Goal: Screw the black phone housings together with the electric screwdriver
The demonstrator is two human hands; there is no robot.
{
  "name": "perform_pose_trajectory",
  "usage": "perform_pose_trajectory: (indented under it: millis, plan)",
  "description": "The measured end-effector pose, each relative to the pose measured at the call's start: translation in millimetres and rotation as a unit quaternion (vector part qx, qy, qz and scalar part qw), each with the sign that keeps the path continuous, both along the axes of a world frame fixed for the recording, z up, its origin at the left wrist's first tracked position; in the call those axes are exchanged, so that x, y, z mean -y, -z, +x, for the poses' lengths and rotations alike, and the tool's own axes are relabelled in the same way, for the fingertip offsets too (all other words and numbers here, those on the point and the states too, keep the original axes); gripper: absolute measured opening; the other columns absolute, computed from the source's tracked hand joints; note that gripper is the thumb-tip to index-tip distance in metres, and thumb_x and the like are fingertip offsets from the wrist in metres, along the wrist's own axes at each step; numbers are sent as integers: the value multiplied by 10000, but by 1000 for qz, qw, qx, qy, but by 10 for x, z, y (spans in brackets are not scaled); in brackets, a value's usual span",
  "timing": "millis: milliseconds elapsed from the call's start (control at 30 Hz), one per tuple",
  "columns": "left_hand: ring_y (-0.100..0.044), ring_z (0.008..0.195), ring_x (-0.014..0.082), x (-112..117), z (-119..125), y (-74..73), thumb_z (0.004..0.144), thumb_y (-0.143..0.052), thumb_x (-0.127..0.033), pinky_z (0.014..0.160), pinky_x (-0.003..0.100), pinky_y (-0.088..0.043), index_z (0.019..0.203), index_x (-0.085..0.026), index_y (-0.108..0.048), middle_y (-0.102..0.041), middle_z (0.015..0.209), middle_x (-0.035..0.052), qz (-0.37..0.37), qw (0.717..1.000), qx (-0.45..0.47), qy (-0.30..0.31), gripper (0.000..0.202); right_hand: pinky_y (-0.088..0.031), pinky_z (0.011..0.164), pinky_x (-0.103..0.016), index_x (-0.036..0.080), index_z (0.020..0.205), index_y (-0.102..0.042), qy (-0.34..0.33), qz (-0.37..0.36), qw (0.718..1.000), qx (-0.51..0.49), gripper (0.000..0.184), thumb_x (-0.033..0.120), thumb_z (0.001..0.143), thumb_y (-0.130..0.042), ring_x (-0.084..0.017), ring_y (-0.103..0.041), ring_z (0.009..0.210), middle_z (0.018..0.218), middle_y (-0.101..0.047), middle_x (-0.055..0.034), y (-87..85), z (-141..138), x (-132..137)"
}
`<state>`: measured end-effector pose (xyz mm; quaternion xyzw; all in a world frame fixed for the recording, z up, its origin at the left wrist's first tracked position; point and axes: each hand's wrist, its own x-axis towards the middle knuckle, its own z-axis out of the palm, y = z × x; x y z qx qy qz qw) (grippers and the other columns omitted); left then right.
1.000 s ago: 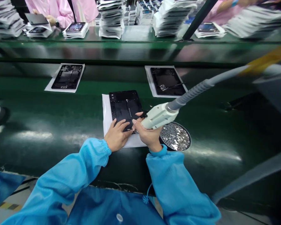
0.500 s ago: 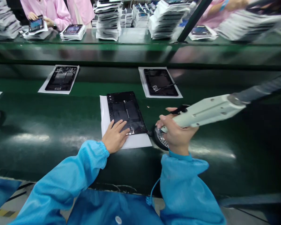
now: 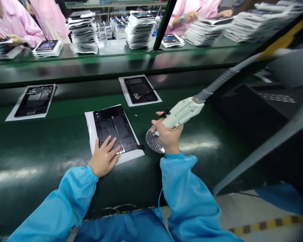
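three open tablets lie on white sheets along the green belt (image 3: 53, 141), the nearest tablet (image 3: 114, 127) under the left hand (image 3: 103, 158), which rests flat with fingers spread on its near edge. right hand (image 3: 168, 136) is closed round the pale driver (image 3: 181, 112), tip down over the round screw dish (image 3: 153, 143) just beside the tablet. judging by this, a screw is being picked up and fastening isn't finished

You're at a long green conveyor belt (image 3: 40, 148), shiny with overhead light glare. Past it there's a raised green shelf (image 3: 91, 62) loaded with tall stacks of trays (image 3: 83, 30). People in pink coats (image 3: 13, 28) sit on the far side. Bottom right shows grey floor (image 3: 244, 210) with yellow-black hazard tape (image 3: 267, 224).
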<state>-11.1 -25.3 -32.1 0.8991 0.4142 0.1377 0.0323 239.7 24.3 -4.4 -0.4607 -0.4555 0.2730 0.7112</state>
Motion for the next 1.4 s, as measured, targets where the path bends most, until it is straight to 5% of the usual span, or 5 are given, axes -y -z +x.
perform_pose_trajectory:
  millis: [467,633,767,1033,1400]
  plan:
    - [-381,1367,373,-11,-18,5,978,-411,-338,1058,726,-243,1241,-219,-632,-494,1425,126,-11,1000,-11,-3,364,-465,470,-267,154,849,-624,-6,-31,999,8,200,202,677,-715,-129,-515,402,480,-552,56,71,-15,-18]
    - [-404,1355,355,-18,-5,17,973,-426,-354,1080,697,-247,1222,-191,-640,-516,1403,141,-9,1000,3,-18,366,-463,458,-263,157,845,-623,8,-15,1000,-1,197,188,671,-712,-130,-511,393,477,-557,45,-25,-41,17]
    - [-415,1349,343,-20,40,22,981,-422,-370,1086,676,-262,1225,-191,-638,-524,1397,137,-2,1000,10,-27,372,-474,459,-269,183,908,-614,-20,18,999,-27,226,174,698,-699,-127,-505,384,494,-554,62,-135,-260,121]
    - [-394,1361,343,0,43,19,984,-415,-406,1087,672,-254,1241,-200,-621,-505,1419,123,-21,1000,11,-20,389,-530,558,-300,158,928,-614,-162,-56,985,9,200,247,761,-680,-142,-561,465,550,-588,32,-117,-953,320]
    - [-346,1392,353,13,76,-46,965,-443,-339,1096,698,-230,1191,-190,-650,-522,1398,133,-65,998,12,-16,340,-575,776,-387,184,758,-579,-175,-54,980,73,106,245,760,-666,-167,-603,557,560,-566,17,71,-1025,360]
